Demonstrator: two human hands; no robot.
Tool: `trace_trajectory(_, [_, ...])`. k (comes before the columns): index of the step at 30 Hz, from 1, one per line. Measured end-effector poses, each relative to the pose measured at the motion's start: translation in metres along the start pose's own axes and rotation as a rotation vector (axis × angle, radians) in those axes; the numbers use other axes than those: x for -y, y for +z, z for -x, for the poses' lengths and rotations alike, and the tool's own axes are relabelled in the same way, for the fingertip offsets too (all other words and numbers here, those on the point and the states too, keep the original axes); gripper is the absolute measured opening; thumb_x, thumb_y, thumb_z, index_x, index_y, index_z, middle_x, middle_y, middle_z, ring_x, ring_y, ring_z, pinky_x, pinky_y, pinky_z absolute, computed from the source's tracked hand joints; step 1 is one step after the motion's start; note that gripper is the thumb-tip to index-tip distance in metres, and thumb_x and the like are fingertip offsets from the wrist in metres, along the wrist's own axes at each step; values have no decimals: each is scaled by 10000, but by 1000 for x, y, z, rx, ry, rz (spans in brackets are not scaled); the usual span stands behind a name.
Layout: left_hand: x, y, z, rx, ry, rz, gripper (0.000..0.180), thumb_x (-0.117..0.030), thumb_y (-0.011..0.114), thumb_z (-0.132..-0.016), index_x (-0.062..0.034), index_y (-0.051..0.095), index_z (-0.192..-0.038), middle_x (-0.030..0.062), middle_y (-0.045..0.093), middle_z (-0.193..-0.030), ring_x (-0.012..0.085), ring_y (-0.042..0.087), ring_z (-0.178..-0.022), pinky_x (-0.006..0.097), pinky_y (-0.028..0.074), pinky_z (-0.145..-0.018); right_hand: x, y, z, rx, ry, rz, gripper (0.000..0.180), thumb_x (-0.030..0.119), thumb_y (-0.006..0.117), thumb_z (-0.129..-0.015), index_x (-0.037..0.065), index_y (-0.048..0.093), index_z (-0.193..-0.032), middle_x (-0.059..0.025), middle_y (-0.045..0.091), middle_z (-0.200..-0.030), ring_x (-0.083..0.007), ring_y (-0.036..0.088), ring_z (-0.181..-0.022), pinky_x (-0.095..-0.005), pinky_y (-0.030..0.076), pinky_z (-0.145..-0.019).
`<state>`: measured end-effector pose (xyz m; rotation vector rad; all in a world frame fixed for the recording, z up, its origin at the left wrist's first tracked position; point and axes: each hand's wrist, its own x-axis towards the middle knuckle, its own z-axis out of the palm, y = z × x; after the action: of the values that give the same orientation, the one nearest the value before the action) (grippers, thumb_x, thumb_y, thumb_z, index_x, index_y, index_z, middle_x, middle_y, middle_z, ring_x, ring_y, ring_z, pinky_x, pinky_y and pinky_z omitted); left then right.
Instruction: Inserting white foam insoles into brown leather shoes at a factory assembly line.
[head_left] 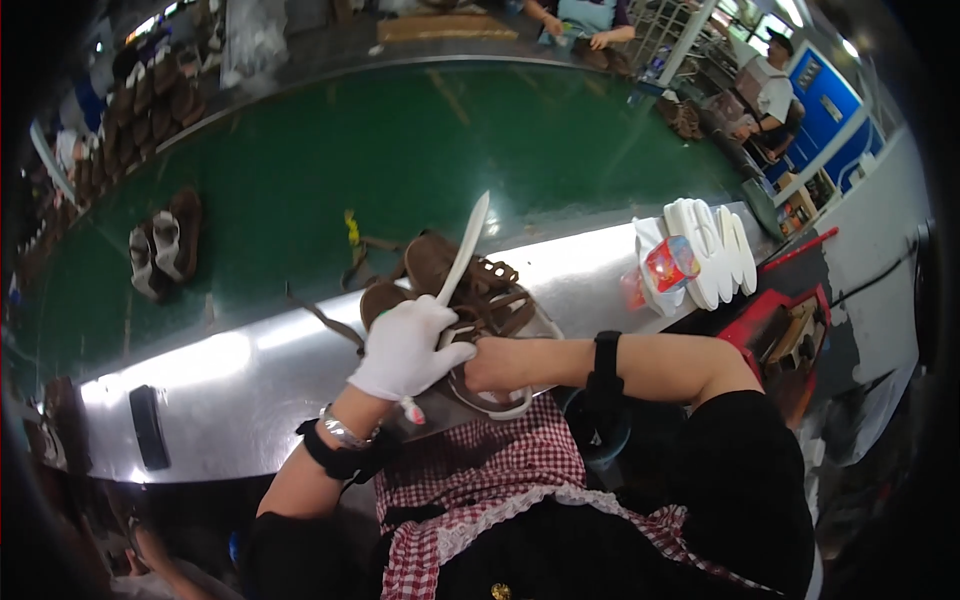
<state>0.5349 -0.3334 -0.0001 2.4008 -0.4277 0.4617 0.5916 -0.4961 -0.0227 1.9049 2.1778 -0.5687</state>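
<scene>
My left hand [408, 350], in a white glove, grips a long white pointed tool [466, 245] that slants up and to the right. Under it lies a brown strappy sandal [480, 290] on the metal edge of the bench [230, 390]. My right hand [495, 363] is bare and presses against the sandal's near side, partly hidden behind the gloved hand. A white sole rim [500, 408] curves out beneath both hands. A red-and-white checked apron [500, 470] covers my lap below.
A green conveyor belt [400, 140] runs behind the bench, carrying a pair of sandals [165, 250] at left. A stack of white soles [710, 250] with a small red packet sits at right. Other people sit across the belt at the top.
</scene>
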Motion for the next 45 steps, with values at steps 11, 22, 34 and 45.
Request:
trace_trajectory(11, [-75,-39,-69,595,-35,793,177,7,538,-666,25,626,-819,52,602,-800,112,542,-706,234,445,-663,11,-48,138,-1029,205,311,718,190,784,-436,-22,417,-1016,-186,383,-1122,-336,419,-1035,-372,348,-918])
trace_trajectory(22, [-49,87,-78,166,-208,-469,207,-67,520,-656,-20,518,-857,178,494,-929,331,507,-899,401,445,-761,55,15,190,-803,1013,-125,545,409,715,-564,13,527,-887,-165,460,-845,-310,482,-842,-396,432,-703])
trace_trajectory(34, [-5,75,-73,109,-471,135,309,-221,758,-583,2,544,-594,84,557,-568,132,542,-546,271,437,-502,20,4,76,-341,844,-34,358,304,620,-667,-26,615,-807,-185,471,-883,-317,481,-884,-392,470,-617])
trace_trajectory(45, [3,72,-64,147,-529,369,235,-121,720,-630,0,519,-614,19,534,-587,66,492,-557,218,436,-522,66,4,138,-531,1009,-227,459,338,704,-595,9,491,-835,-125,527,-732,-300,555,-639,-380,460,-549])
